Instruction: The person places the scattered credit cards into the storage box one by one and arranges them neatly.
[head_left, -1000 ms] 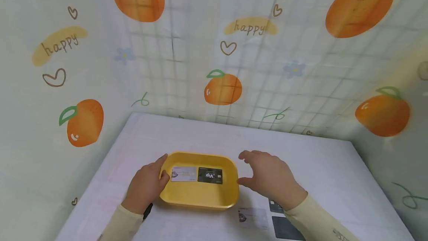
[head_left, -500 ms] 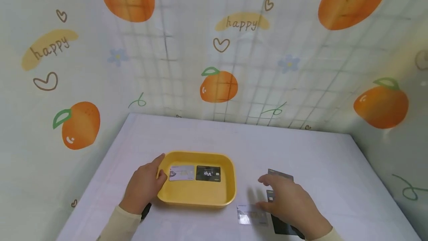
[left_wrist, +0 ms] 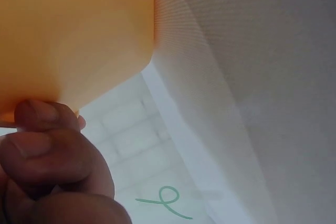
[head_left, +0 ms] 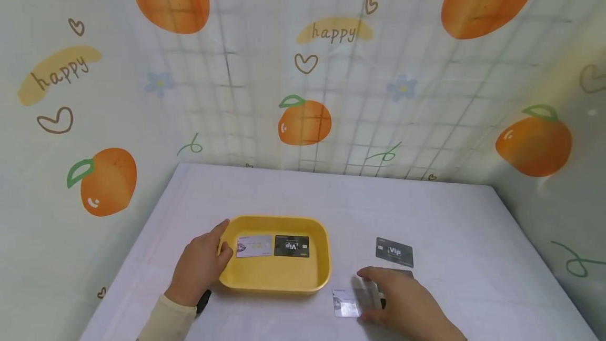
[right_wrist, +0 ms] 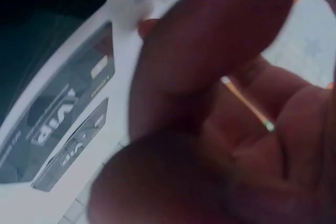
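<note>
My left hand [head_left: 198,263] grips the left rim of a yellow plastic tray [head_left: 274,281], thumb inside the edge. The left wrist view shows curled fingers [left_wrist: 50,156] against the tray's outer wall [left_wrist: 84,30]. In the tray lie a silver VIP card [head_left: 254,246] and a black VIP card [head_left: 292,246], side by side. My right hand [head_left: 407,301] is low over a silver card [head_left: 346,304] on the table, thumb and index finger apart around its right part. Behind that hand lies a black VIP card [head_left: 394,252]; another black card [right_wrist: 60,106] is mostly hidden under the hand in the head view.
The cards and tray rest on a white-covered table [head_left: 265,188]. A cloth backdrop [head_left: 255,114] printed with oranges and hearts hangs behind and at both sides. Part of a dark surface [right_wrist: 47,3] shows in the right wrist view's upper left.
My right hand has moved from the tray's right side down and right to the silver card, uncovering the rear black card. My left hand stays on the tray rim. The head view has shifted slightly.
</note>
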`<state>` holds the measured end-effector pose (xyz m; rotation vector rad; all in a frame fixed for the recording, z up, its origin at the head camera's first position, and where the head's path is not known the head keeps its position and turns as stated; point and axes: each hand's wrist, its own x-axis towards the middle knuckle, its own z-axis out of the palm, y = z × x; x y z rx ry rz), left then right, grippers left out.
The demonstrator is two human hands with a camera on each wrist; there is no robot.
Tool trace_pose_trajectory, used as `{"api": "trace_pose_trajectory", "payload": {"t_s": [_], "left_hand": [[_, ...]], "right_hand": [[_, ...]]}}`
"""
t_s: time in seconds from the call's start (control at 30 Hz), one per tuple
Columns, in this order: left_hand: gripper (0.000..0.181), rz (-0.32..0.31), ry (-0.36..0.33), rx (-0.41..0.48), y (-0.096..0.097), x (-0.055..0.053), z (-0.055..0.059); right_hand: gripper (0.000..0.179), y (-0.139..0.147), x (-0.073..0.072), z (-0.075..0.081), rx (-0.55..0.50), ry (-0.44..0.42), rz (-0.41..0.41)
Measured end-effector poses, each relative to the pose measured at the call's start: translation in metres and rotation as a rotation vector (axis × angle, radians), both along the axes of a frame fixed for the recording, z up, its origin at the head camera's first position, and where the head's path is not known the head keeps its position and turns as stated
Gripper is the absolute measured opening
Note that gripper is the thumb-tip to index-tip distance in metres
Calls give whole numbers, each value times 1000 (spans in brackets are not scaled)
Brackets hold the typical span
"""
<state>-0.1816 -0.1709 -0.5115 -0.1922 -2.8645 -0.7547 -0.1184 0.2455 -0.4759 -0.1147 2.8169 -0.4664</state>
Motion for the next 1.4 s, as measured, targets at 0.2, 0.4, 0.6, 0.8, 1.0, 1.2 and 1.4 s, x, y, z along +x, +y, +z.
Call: {"api": "trace_pose_trajectory", "payload": {"t_s": [0.2,0.4,0.6,0.8,1.0,1.2,1.4], "left_hand": [[58,-15,-15,17,4,0,-2],[57,-10,-8,2,3,0,1],[57,-12,-14,-1,4,0,3],[58,-5,-28,-3,4,1,3],[59,7,-44,-6,3,0,0],[59,7,-55,-4,3,0,0],[58,3,-29,-2,3,1,2]], "right_hand": [[86,-5,1,0,7,-12,-34],[83,-9,2,-1,-4,-37,-50],[79,-9,5,0,-9,-12,-28],[73,-7,5,-1,-10,-17,-21],[68,-6,5,-1,-6,-6,4],[64,-7,5,0,-2,-22,14],[60,-6,3,0,-18,-36,48]]}}
